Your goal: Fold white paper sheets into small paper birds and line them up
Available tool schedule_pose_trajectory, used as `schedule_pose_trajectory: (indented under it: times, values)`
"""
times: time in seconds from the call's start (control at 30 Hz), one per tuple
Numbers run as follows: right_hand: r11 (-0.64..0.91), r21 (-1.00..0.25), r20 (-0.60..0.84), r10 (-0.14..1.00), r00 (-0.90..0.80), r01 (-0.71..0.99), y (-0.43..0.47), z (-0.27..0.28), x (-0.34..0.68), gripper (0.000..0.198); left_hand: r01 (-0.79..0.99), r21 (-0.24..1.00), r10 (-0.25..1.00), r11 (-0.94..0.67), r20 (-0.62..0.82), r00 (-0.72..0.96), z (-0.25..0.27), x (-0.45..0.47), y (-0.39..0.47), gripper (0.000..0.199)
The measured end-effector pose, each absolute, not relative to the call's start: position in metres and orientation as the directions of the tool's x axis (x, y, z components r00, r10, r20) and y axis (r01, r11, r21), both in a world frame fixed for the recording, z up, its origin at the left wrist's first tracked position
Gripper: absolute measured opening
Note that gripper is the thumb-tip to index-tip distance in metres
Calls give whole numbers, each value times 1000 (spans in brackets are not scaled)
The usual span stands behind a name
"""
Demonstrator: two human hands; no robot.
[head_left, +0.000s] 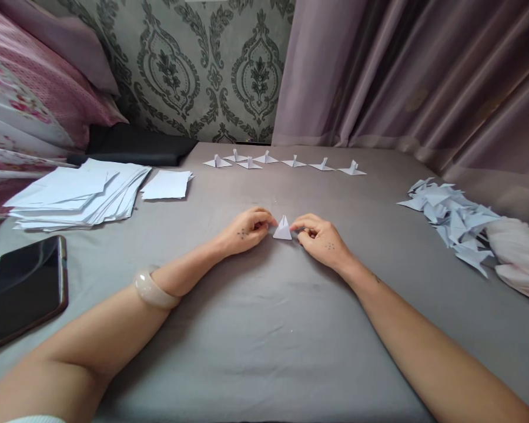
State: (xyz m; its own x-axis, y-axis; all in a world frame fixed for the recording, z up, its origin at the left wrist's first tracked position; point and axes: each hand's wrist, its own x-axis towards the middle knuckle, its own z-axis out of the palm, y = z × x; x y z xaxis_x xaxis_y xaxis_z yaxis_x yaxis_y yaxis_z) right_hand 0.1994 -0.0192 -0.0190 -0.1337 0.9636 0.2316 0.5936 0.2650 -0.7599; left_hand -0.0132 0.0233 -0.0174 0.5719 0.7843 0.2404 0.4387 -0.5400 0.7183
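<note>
A small white folded paper piece point(283, 230), roughly triangular with a split peak, sits on the grey cloth between my hands. At its left edge is my left hand point(250, 230), fingers curled and pinched, with a pale bangle point(155, 289) farther up the arm. My right hand point(320, 238) is at the paper's right edge, thumb and forefinger drawn together. The fingertips of both hands meet the paper's sides, though the exact contact is too small to make out. Farther back, several white folded paper birds point(294, 161) stand spread in a loose row.
Stacked white paper sheets point(77, 194) and a smaller pile of paper squares point(167, 185) lie at left, near a black phone point(26, 288). A heap of folded paper pieces point(454, 217) lies at right beside bunched pale cloth point(518, 252). Purple curtains point(379, 76) hang behind.
</note>
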Motion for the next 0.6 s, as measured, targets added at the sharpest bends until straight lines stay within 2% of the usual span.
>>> schedule_pose_trajectory:
  times: [0.13, 0.3, 0.47, 0.6]
  values:
    - [365, -684, 301, 930, -211, 631, -22, -20, 199, 27, 402, 756, 783, -517, 229, 578, -13, -12, 20, 26]
    - [419, -595, 272, 908, -319, 686, -29, -15, 197, 18, 379, 778, 780, -502, 216, 588, -9, -12, 18, 14]
    - [400, -539, 283, 915, -288, 741, -34, -9, 192, 7, 391, 735, 755, -554, 246, 608, -10, -10, 16, 18]
    - [312, -538, 242, 947, -211, 783, -34, -7, 191, 24, 387, 665, 693, -639, 278, 665, -12, -8, 14, 11]
